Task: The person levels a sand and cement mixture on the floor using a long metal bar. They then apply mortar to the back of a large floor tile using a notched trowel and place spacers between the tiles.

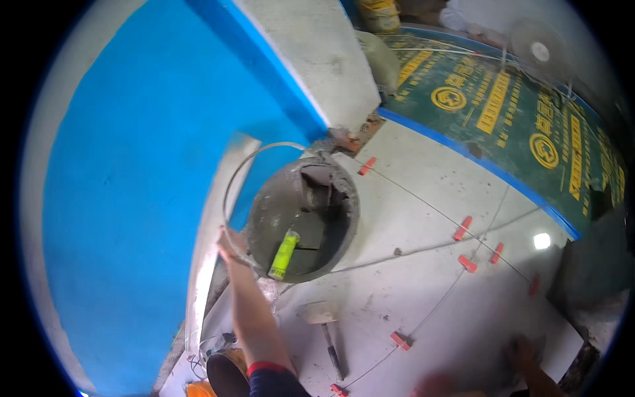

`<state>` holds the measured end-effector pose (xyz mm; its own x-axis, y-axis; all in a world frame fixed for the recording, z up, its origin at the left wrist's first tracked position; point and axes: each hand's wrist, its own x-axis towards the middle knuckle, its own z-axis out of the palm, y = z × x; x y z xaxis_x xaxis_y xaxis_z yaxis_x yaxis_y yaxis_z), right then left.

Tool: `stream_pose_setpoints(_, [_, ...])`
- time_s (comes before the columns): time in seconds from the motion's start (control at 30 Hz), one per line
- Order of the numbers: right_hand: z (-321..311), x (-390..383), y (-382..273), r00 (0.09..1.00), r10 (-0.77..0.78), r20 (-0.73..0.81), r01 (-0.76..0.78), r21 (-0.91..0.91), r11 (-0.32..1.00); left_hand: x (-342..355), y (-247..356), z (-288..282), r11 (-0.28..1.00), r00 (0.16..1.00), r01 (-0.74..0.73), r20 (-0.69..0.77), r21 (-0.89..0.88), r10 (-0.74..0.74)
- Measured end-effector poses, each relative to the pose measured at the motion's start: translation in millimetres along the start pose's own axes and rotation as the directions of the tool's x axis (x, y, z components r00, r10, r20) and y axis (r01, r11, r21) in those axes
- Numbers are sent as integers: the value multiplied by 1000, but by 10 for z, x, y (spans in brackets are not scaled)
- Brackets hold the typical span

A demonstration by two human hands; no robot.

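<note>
My left hand (pixel 231 242) is closed on the handle of a round bucket (pixel 350 218), at its left side. The bucket is coated in grey mortar, with wet mortar and a tool with a yellow-green grip (pixel 286 251) inside. A mallet with a pale head (pixel 319 312) lies below it on large light-grey tiles (pixel 423 298). At the lower right, in shadow, my right hand (pixel 519 351) is open on the tile, with nothing visible in it.
Red tile levellers (pixel 467 263) dot the joints. A blue wall (pixel 132 185) with a pale strip (pixel 205 291) stands left. Green protective sheeting (pixel 503 132), a fan (pixel 539 51) and a yellow pail (pixel 380 14) are at the back. A metal container (pixel 221 374) sits lower left.
</note>
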<state>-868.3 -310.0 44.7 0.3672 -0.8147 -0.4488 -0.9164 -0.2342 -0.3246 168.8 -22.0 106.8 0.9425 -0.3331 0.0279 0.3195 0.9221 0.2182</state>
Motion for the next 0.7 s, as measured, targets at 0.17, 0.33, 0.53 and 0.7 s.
stream_pose_setpoints(0.17, [-247, 22, -144, 978, 35, 207, -32, -18, 999, 187, 654, 848, 803, 907, -128, 396, 582, -143])
stream_pose_setpoints(0.33, [-482, 220, -638, 995, 30, 94, -46, 168, 985, -663, 62, 1915, 893, 966, -211, 226, 398, 127])
stream_pose_setpoints(0.53, [-1667, 382, -1986, 856, -289, -429, 396, 184, 900, -2336, -1733, 2786, -474, 566, -554, 727, 685, 389])
stream_pose_setpoints(0.7, [-2827, -177, -2937, 241, -562, -792, 732, -232, 641, -3368, -2495, 3308, -771, 545, -328, 776, 546, 317])
